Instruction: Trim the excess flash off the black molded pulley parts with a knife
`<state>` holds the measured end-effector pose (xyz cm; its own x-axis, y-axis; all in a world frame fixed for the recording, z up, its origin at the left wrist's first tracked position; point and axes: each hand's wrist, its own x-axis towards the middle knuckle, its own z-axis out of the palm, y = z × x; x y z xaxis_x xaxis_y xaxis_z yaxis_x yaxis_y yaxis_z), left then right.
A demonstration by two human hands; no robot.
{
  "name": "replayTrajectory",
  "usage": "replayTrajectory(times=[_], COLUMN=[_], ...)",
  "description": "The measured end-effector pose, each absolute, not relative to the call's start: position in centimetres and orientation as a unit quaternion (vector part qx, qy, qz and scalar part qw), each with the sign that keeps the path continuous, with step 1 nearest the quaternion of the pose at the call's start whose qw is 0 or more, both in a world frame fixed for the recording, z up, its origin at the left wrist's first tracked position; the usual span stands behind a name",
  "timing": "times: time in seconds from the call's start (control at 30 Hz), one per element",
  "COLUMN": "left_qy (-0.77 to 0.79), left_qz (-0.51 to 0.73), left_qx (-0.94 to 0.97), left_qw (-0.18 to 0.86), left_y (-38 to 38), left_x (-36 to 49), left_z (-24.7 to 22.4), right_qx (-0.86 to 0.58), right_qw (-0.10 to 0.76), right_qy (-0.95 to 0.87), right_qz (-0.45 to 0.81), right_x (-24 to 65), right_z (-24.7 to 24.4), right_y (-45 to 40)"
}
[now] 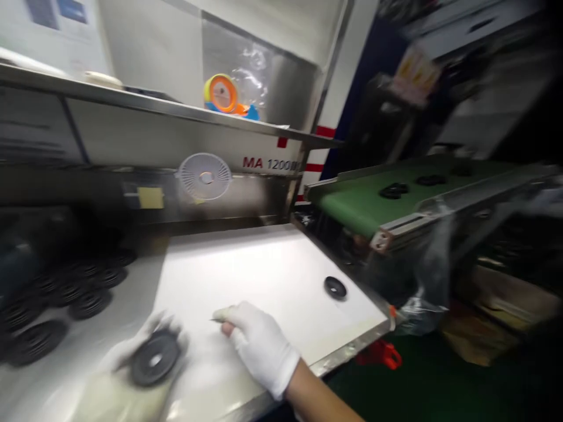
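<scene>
Nearest the lens, at my seven o'clock, my white-gloved left hand [118, 375] shows motion blur and closes around a round black ribbed disc with a central hole [155, 357], its flat face tilted up toward me. Being round, this disc presents no long axis. My white-gloved right hand [261, 349] stands apart from the left, just beside the disc at its three o'clock, so the left hand is the nearer of the two. The right fingertips [224, 313] lie over a flat white sheet [264, 275]. A thin dark tip [215, 320] projects from them; I cannot tell whether they pinch it. A second black disc [335, 288] lies flat on the sheet, at two o'clock from the right hand. At ten o'clock from the left hand, a group of black ribbed discs [65, 293] sits on a stainless steel bench [136, 281]. Farther off, at my one o'clock, a green conveyor belt [365, 205] carries more black discs [393, 189]. A white round fan [204, 177] and a steel shelf [153, 102] stand ahead at twelve o'clock.
</scene>
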<state>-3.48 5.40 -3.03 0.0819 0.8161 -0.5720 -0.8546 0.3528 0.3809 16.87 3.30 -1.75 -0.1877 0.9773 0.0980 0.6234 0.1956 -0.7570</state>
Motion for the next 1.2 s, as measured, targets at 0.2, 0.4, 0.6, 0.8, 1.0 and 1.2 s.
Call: replayTrajectory(times=[0.2, 0.4, 0.6, 0.8, 1.0, 1.2], left_qy=[0.283, 0.269, 0.286, 0.301, 0.288, 0.289], left_qz=[0.61, 0.587, 0.612, 0.651, 0.647, 0.693], left_qx=[0.019, 0.036, 0.072, 0.161, 0.023, 0.036], left_qw=[0.74, 0.763, 0.734, 0.678, 0.705, 0.659], left_y=[6.4, 5.0, 4.0, 3.4, 4.6, 4.9], left_x=[-0.9, 0.0, 0.8, 1.3, 1.5, 1.8], left_z=[-0.9, -0.2, 0.0, -1.2, -1.4, -1.5], right_qx=[-0.558, -0.595, -0.61, -0.618, -0.635, -0.634], right_qw=[0.327, 0.243, 0.209, 0.19, 0.199, 0.226], right_qy=[-0.71, -0.748, -0.759, -0.759, -0.742, -0.732], right_qz=[0.278, 0.165, 0.092, 0.069, 0.077, 0.102], right_x=[14.4, 13.4, 13.3, 12.9, 11.9, 10.5], right_z=[-1.2, -0.4, -0.5, -1.3, -2.1, -2.4], right_y=[1.6, 0.8, 0.5, -0.2, -1.2, -1.8])
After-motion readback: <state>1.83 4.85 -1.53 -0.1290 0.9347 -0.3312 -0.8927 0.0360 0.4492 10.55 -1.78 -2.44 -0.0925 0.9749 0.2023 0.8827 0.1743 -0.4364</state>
